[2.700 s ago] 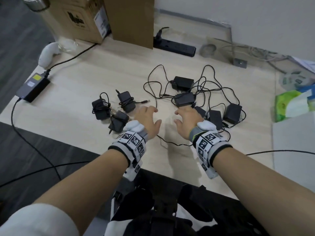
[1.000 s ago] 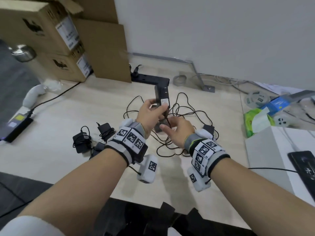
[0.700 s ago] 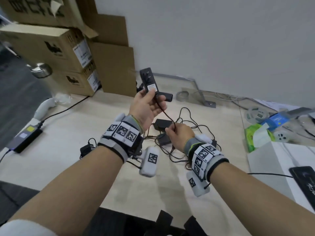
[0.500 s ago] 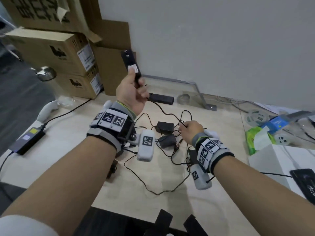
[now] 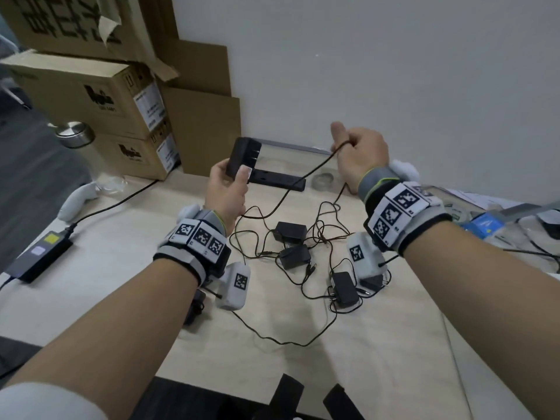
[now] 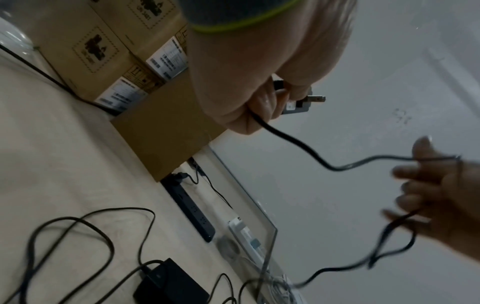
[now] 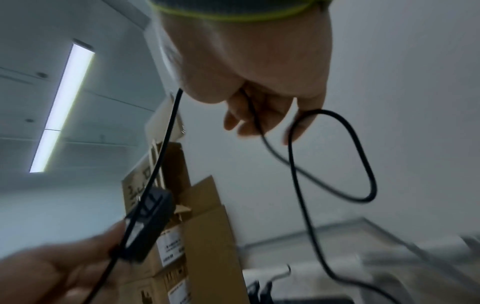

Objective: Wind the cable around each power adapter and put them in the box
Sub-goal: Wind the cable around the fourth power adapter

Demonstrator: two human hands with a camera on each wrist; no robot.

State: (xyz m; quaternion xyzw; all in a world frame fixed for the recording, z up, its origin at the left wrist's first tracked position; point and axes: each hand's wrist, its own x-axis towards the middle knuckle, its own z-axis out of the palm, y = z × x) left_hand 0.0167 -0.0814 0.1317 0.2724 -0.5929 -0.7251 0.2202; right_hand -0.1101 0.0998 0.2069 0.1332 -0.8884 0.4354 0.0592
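My left hand grips a black power adapter above the table, prongs pointing right. Its thin black cable runs up to my right hand, which is raised at the same height with fingers curled round the cable. The left wrist view shows the adapter's prongs poking out of my fist. In the right wrist view the cable hangs in a loop below my fingers. Three loose adapters lie among tangled cables. Wound adapters are mostly hidden under my left wrist.
Stacked cardboard boxes stand at the back left beside a metal-capped bottle. A black power strip lies along the wall. A larger power brick sits at the left table edge. Clutter fills the right side.
My left hand lifted an adapter off the table and has now lowered it a little. My right hand rose from the table, drawing the cable up and to the right.
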